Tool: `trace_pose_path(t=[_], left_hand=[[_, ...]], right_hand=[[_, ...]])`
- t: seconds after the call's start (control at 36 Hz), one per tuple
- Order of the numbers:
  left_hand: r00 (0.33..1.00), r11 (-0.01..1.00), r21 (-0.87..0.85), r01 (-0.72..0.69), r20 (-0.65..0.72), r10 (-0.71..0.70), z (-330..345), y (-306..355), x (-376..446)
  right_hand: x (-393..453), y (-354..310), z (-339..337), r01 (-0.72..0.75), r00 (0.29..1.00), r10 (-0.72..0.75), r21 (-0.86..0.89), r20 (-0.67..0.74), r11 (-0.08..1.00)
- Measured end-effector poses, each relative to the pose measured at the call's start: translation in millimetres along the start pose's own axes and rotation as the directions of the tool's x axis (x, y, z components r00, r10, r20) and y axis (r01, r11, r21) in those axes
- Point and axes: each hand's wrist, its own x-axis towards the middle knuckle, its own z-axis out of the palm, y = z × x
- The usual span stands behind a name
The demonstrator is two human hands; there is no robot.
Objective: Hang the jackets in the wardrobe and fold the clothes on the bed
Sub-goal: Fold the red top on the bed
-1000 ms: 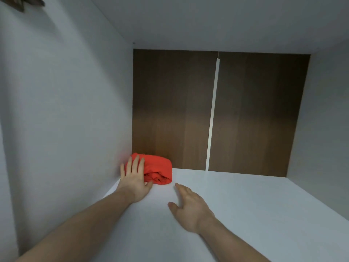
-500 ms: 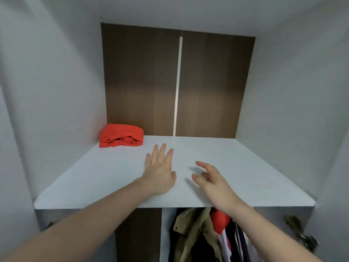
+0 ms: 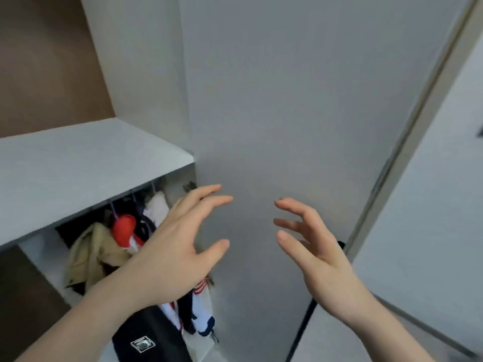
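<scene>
Two empty hands, left (image 3: 177,246), right (image 3: 313,252), black jacket (image 3: 154,333) patch unreadable

Count: two bare hands, left (image 3: 172,254) and right (image 3: 317,259), both empty; one white shelf (image 3: 78,165); one wardrobe door (image 3: 287,100); hanging below shelf: one beige jacket (image 3: 88,254), one red garment (image 3: 125,228), one black garment (image 3: 151,333), others too crowded to count

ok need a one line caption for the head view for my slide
Both hands, left hand and right hand, open and empty before the wardrobe door, jackets hanging under the white shelf.
</scene>
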Motion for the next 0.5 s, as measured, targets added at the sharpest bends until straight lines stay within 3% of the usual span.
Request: trace_pose_path(t=[0.11, 0.19, 0.33, 0.5], left_hand=[[0.988, 0.981, -0.164, -0.105, 0.099, 0.123, 53, 33, 22], [0.961, 0.939, -0.289, -0.185, 0.148, 0.235, 86, 58, 40], [0.886, 0.835, -0.472, -0.281, 0.206, 0.415, 136, 110, 53], [0.703, 0.712, -0.613, -0.341, 0.336, 0.626, 201, 183, 48]], right_hand=[[-52, 6, -50, -0.070, 0.978, 0.054, -0.078, -0.200, 0.994], [-97, 10, -79, -0.168, 0.920, 0.110, -0.124, -0.377, 0.978], [-171, 14, -112, -0.311, 0.732, 0.162, -0.113, -0.662, 0.944], [-246, 6, -139, -0.454, 0.490, 0.193, -0.061, -0.850, 0.889]])
